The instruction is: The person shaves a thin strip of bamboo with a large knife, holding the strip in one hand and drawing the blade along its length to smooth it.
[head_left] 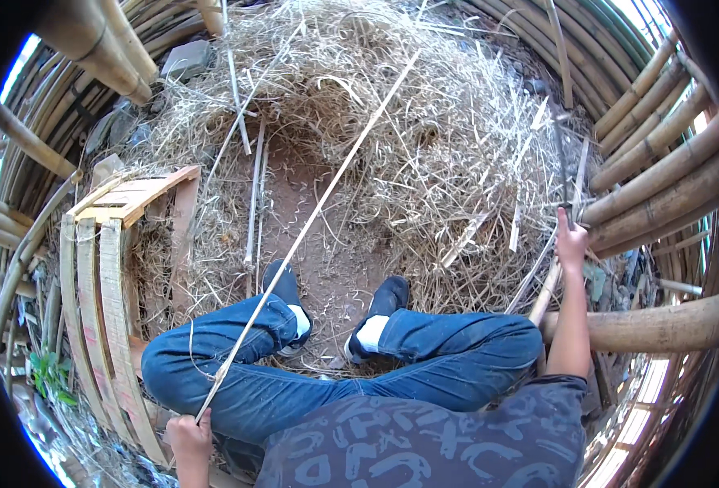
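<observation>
Fingers [203,422] of the left hand [190,442] are clasping one pale strip [324,199]; the right hand's [571,244] are gripping one slim dark tool [562,163].

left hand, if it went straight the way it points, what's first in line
The left hand would probably meet the blue denim trouser leg first, though their relative depth is unclear.

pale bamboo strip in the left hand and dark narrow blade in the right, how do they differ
The pale bamboo strip is straw-coloured; the dark narrow blade is greyish black. The strip looks much longer than the blade. The strip slants up rightward; the blade points nearly straight up the picture. Both are thin and handheld.
</observation>
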The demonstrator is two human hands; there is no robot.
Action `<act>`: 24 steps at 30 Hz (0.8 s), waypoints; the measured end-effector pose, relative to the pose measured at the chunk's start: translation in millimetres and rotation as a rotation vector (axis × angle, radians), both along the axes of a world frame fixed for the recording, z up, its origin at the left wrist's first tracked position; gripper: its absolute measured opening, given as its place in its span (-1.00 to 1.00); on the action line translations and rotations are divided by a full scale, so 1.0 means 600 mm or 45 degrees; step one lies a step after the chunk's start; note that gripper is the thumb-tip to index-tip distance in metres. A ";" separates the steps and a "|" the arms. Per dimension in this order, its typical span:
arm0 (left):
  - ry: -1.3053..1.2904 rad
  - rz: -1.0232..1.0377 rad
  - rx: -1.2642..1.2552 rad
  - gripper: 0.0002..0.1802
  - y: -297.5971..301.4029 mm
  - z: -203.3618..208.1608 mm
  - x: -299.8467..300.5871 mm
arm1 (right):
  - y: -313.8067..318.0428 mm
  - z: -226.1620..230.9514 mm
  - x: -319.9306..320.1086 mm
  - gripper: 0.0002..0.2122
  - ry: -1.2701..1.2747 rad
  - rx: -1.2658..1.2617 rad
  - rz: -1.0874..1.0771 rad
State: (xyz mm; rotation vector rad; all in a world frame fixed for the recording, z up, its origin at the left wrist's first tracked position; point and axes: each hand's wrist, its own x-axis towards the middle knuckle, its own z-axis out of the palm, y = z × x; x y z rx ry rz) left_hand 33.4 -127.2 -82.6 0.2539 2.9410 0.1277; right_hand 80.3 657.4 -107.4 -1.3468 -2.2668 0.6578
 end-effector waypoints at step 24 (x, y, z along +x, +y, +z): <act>0.182 -0.041 0.290 -0.37 -0.069 -0.077 0.026 | -0.110 0.157 -0.257 -0.27 -0.296 0.575 0.583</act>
